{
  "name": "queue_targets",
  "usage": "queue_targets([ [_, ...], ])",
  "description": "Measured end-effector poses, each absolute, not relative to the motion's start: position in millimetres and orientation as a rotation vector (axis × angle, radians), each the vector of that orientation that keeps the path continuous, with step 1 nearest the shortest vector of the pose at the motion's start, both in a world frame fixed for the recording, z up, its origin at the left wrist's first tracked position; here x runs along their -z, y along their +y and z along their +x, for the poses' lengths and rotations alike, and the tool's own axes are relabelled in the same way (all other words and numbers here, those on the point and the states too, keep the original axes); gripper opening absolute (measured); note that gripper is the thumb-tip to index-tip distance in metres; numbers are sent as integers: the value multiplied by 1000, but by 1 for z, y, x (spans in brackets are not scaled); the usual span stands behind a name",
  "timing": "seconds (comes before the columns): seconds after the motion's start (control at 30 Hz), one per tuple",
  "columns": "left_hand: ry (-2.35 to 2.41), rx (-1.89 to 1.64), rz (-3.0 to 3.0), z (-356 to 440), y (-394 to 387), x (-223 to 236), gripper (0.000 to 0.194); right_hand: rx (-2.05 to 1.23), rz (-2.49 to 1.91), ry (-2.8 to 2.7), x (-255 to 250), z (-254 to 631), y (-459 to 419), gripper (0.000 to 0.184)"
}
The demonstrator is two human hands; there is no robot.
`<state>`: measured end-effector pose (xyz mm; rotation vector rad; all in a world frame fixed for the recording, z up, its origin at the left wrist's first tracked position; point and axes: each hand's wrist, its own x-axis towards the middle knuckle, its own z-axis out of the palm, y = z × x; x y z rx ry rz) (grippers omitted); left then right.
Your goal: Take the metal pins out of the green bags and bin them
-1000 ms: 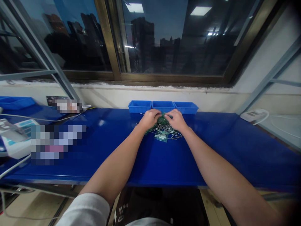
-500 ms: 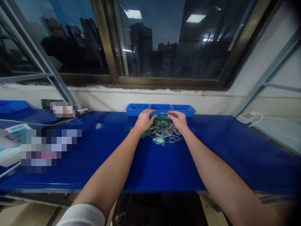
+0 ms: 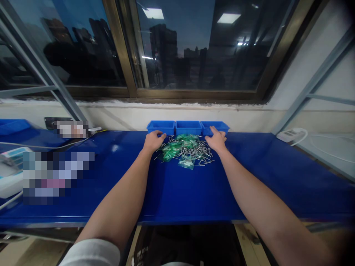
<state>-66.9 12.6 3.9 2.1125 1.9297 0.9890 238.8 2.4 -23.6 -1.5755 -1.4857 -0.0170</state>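
A loose pile of thin silver metal pins [image 3: 198, 150], rivet-like in shape, lies on the blue table with small green plastic bags [image 3: 171, 149] among them. At its near edge rests a small clear bag [image 3: 186, 162] with white pieces inside. My left hand [image 3: 154, 141] is at the pile's left end, thumb and fingers apart, holding nothing that I can see. At the right end, my right hand [image 3: 217, 140] spreads its fingers in front of the right-hand blue bin, with nothing in its grasp. Three blue bins [image 3: 188, 128] stand in a row behind the pile.
A white device with a keypad [image 3: 12, 166] sits at the left, beside a blurred-out patch. Cables run along the left side. A white power strip [image 3: 291, 135] lies at the right. Grey metal frame posts [image 3: 59, 92] rise on both sides before the window.
My hands have moved apart, the left one leftward and the right one slightly rightward with its fingers spreading. More of the pile shows, spread wider toward the left.
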Motion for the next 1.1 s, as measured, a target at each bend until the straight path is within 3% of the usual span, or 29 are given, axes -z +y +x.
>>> queue_targets([
  [0.3, 1831, -774, 2216, -60, 13, 9, 53, -11, -1514, -1824, 16, 218, -5, 32],
  [0.47, 1779, -758, 2250, -54, 11, 8, 53, -87, -1549, -1975, 21, 208, -9, 38],
  [0.67, 1750, -812, 2302, -49, 10, 6, 48, -151, -1464, -1958, 17, 206, -12, 25],
  [0.93, 1724, -831, 2362, -44, 7, 2, 45, -96, -1504, -2025, 16, 205, -17, 48],
  [1.1, 1709, -852, 2379, -43, 6, 2, 43, -123, -1434, -2077, 10, 202, -21, 36],
])
